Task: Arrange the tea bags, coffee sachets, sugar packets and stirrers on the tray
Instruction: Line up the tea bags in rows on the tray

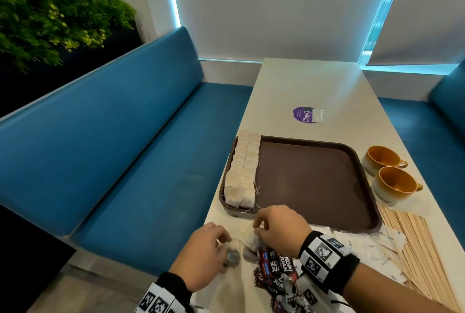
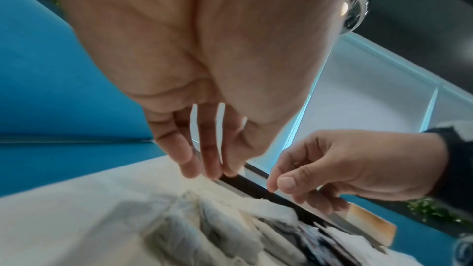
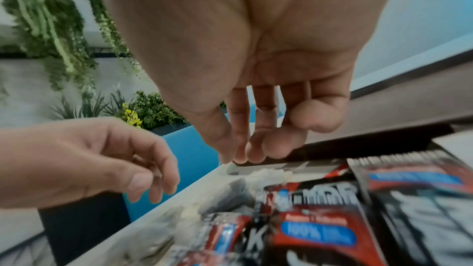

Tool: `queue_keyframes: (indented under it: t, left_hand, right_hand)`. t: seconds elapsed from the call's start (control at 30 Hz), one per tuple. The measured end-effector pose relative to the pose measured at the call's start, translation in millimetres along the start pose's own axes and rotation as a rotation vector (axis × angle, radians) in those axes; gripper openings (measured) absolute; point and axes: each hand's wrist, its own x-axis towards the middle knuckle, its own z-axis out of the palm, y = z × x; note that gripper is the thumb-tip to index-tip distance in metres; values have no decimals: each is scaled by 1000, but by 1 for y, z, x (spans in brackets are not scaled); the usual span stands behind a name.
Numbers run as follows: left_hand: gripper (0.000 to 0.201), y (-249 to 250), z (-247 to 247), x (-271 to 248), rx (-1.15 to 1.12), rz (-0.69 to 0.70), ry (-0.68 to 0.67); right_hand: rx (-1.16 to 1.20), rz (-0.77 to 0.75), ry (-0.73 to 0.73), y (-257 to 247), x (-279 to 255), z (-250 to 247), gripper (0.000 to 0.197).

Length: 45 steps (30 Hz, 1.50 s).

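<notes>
1. Brown plastic tray (image 1: pixel 314 179), head view: shallow with a raised rounded rim, it sits on the pale bench (image 1: pixel 314 81). Two rows of soft paper tea bags (image 1: pixel 242 171) lie along its left edge, their threads trailing loose. The remaining tea bags (image 1: pixel 247 249) lie on the bench in front of the tray, with glossy red-and-black coffee sachets (image 1: pixel 271 267), flat white sugar packets (image 1: pixel 372 244) and thin wooden stirrers (image 1: pixel 422 249) to their right. The left hand (image 1: pixel 201 257) and right hand (image 1: pixel 281 229) hover over the loose bags, fingers curled downward. The risk, as I judge it: trailing threads could snag and drag the neat rows askew.

2. Left wrist view: the left hand's fingers (image 2: pixel 188 159) hang nearly straight, apart, holding nothing I can see, tips just above blurred crumpled paper bags. The right thumb and forefinger are nearly together, perhaps pinching a thread; too fine to tell.

3. Right wrist view: the right hand's fingertips (image 3: pixel 256 149) bunch above the tray rim; whether they hold anything I cannot tell. Slick sachets could slide if nudged.
</notes>
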Motion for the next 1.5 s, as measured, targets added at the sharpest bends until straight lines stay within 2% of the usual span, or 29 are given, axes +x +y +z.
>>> queue_keyframes:
  t: [0.1, 0.2, 0.27, 0.47, 0.53, 0.7, 0.8, 0.93, 1.07, 1.17, 1.3, 1.5]
  left_hand:
    - [16, 2, 0, 15, 19, -92, 65]
    - [30, 6, 6, 24, 75, -116, -11]
    - [32, 9, 10, 26, 124, -118, -66]
    - [10, 7, 14, 23, 77, -145, -46]
    - [15, 4, 14, 21, 34, -160, -29]
    - [21, -1, 6, 12, -153, -206, 59]
    - [23, -3, -3, 6, -270, -174, 126]
    - [17, 5, -17, -2, -426, -106, 182]
    - [21, 16, -28, -4, -491, -6, 114]
    - [25, 28, -31, -4, -499, 99, 67]
    - [24, 45, -29, 2, -446, 219, 144]
    - [21, 56, -23, 8, -472, 208, 194]
  right_hand:
    - [-127, -17, -23, -11, 10, 2, 30]
    - [-252, -73, -104, -19, 16, 6, 40]
    - [-293, -92, -139, -22, 18, 10, 42]
    - [-251, -93, -96, -23, 22, 15, 20]
    - [-222, -93, -67, -24, 21, 19, 11]
    - [-132, -141, -44, -23, 18, 23, 10]
    - [-37, -92, -32, -22, 13, 17, 4]
    - [244, -8, 56, -13, 6, 1, 7]
    - [676, -5, 99, -2, -8, -13, 13]
    - [864, -44, 121, 5, -19, -20, 15]
    - [898, -93, 69, 2, -31, -24, 17]
    - [916, -120, 51, -5, -41, -28, 12]
